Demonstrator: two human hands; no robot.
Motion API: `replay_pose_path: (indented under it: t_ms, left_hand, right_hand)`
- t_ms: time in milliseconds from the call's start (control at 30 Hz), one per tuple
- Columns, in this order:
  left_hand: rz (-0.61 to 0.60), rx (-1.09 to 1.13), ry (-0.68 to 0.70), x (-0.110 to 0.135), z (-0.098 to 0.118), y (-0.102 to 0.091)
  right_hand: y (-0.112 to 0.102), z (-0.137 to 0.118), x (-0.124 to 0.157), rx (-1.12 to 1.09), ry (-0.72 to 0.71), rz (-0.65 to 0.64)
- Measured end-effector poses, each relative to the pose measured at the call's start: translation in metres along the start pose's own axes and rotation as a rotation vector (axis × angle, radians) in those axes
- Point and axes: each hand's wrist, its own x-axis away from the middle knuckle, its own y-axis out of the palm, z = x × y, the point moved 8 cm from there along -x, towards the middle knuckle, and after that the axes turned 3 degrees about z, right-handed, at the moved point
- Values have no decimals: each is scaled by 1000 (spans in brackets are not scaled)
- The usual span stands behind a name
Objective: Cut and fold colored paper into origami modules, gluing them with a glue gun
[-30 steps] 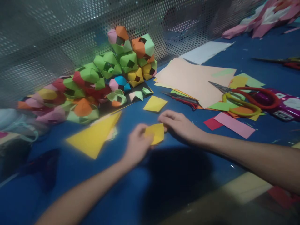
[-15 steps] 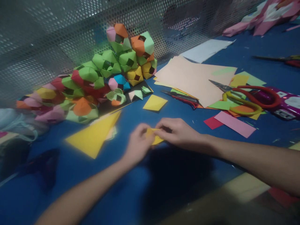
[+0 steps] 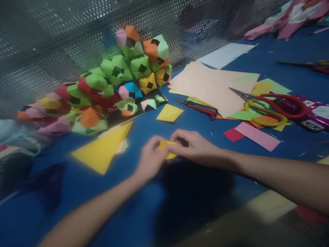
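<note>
Head view, left to right: the large yellow paper triangle (image 3: 104, 151) lies on the blue tabletop (image 3: 140, 130). Next, the left hand (image 3: 152, 156) pinches the left side of the small yellow paper piece (image 3: 162, 144); whether that piece touches the tabletop cannot be told. Change within the last second: the right hand (image 3: 195, 147) has closed inward, its thumb now covering much of the paper; a fold is probably being pressed. Pose: hands nearly together, thumbs converging, right fingers curled, forearms spread. Rightmost, a pink paper strip (image 3: 257, 136) lies apart.
</note>
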Motion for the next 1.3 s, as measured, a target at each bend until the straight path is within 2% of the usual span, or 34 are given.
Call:
replay_pose_path:
  t_ms: [200, 367, 567, 733, 1000, 1300]
  left_hand:
    - [17, 71, -22, -3, -2, 0]
    - [14, 39, -8, -2, 0, 1]
    - [12, 83, -6, -1, 1, 1]
    - [19, 47, -2, -1, 2, -1]
    - [-5, 74, -20, 0, 1, 2]
    - [-19, 90, -11, 0, -1, 3]
  right_hand:
    - [1, 3, -1, -111, 44, -46]
    - [5, 5, -1, -136, 66, -57]
    - [-3, 3, -2, -144, 45, -34]
    - [1, 7, -3, -166, 73, -77]
    - [1, 7, -4, -120, 68, -53]
    - [0, 9, -2, -32, 15, 44]
